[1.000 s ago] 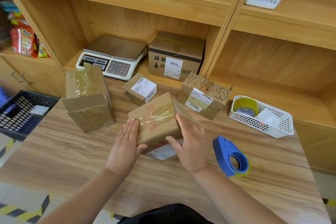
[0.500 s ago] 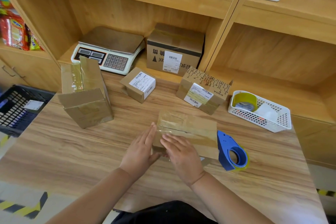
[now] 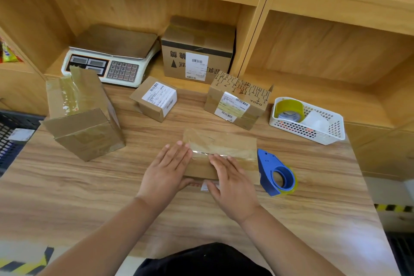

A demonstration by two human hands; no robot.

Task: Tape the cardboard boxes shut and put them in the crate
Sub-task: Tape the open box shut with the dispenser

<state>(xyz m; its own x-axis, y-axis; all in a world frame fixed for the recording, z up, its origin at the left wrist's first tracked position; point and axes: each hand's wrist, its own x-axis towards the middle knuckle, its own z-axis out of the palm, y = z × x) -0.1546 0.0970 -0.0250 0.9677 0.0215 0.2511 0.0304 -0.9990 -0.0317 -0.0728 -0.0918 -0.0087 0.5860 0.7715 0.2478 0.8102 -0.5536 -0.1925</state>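
Both hands lie flat on a taped cardboard box.

The low cardboard box [image 3: 226,143] rests on the wooden table [image 3: 67,186] under both palms. The left hand [image 3: 167,170] has straight fingers pressed on the box's left end. The right hand [image 3: 233,186] is also spread open, with its fingers laid along the glossy tape seam. Neither hand grips anything. The hands cover the box's near edge, and a white label [image 3: 209,186] peeking out between the thumbs is too hidden to read. A blue tape dispenser [image 3: 274,172] stands just right of the right hand. Three more boxes sit beyond the hands. The dark crate [image 3: 11,141], far left of the left hand, is cut off by the frame.
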